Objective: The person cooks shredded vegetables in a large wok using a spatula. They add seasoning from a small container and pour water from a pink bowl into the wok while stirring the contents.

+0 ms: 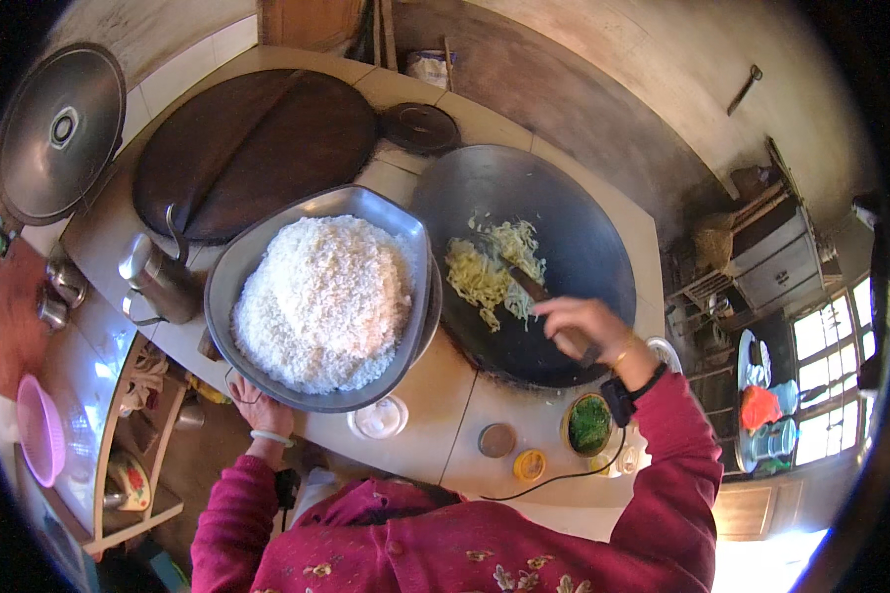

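Observation:
My right hand (582,326) grips the wooden handle of a spatula (528,283), whose blade is among shredded pale-green vegetable (478,274), perhaps cabbage. These shreds lie in a large dark wok (586,230) set into the tiled stove top. To its left, a metal scoop-shaped basin (226,326) is heaped with white grains, probably cooked rice (326,296). Another round vessel shows partly beneath the basin. My left hand (263,408) is at the basin's near-left rim; its fingers are partly hidden, and whether they grip the rim is unclear.
A wide wooden lid (259,148) covers the stove's far left, beside a smaller dark lid (420,127). A metal kettle (162,282) stands left of the basin. Near the wok's front edge are a bowl of chopped greens (588,424), small lidded containers (529,465) and a trailing black cable (564,478).

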A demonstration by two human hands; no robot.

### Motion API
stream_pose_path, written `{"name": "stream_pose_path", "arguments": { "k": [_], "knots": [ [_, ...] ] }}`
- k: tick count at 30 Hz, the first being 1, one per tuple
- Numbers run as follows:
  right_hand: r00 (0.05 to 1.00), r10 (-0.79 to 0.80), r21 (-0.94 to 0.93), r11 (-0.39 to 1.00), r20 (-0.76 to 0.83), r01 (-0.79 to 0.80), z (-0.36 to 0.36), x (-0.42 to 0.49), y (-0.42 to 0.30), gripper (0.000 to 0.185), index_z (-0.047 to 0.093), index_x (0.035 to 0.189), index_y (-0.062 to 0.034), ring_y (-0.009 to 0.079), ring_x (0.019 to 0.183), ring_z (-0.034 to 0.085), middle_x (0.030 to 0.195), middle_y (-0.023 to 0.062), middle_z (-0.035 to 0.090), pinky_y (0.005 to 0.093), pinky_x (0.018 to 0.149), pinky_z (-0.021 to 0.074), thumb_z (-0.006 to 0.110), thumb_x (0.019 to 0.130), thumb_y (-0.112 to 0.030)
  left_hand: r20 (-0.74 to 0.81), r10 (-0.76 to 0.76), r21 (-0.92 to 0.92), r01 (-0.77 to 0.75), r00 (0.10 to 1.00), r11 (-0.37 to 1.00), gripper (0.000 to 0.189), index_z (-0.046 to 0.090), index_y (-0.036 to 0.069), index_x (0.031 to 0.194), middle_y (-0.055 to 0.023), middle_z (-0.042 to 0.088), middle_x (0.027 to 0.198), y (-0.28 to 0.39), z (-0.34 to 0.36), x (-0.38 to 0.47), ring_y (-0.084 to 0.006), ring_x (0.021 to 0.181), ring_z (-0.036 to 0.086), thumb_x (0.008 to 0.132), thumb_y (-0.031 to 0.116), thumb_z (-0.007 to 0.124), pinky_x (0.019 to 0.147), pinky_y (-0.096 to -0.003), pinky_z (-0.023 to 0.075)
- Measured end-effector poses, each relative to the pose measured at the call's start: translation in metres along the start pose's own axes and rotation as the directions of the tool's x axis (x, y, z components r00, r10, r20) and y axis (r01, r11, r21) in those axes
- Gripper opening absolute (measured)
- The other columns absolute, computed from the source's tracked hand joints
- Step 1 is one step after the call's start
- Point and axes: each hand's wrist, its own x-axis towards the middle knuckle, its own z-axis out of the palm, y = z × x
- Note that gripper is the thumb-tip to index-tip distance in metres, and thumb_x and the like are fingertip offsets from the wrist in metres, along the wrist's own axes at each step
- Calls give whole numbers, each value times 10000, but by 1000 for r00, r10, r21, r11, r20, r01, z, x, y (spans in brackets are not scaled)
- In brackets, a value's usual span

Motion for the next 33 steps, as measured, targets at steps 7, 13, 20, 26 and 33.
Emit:
{"name": "stream_pose_path", "arguments": {
  "k": [7,13,20,26,33],
  "knots": [
    [469,857,811,424,-215,-403,-94,-36,6,281,570,975,-44,278,515,665,985,148,688,313,417,554,627,814,-267,37,11,34,-12,999,999,444,615,98,1128,-91,541,1220,-7,6,0,-330,1233,402,717,267,614,1034,-535,228],
    [263,912,941,336,-313,-46,-15,-31,80,306,554,1027,-77,315,576,670,1006,116,661,358,512,578,607,826,-301,-45,25,-72,-28,999,997,429,615,87,1118,-99,547,1204,-7,10,0,-323,1203,417,730,268,599,1014,-515,244],
    [-21,945,868,309,-327,389,22,-20,137,302,503,1081,-56,463,859,651,1107,112,561,490,729,581,595,847,-224,-63,58,-16,-59,996,998,434,618,84,1118,-101,551,1196,5,-6,0,-345,1193,416,724,266,600,1013,-526,244],
    [252,868,796,494,-428,-350,-56,-40,71,323,574,1000,14,306,497,652,869,111,661,325,390,538,621,833,-258,30,-3,-2,3,1000,1000,477,615,104,1144,-93,527,1231,4,-7,0,-337,1215,399,709,300,617,1051,-535,215],
    [174,836,772,548,-521,-321,-3,0,103,249,622,936,13,248,441,629,821,121,663,294,337,501,662,827,-208,14,-26,-26,27,1000,999,515,588,102,1183,-90,512,1253,-1,1,-1,-338,1248,383,710,302,628,1066,-554,200]
  ]
}}
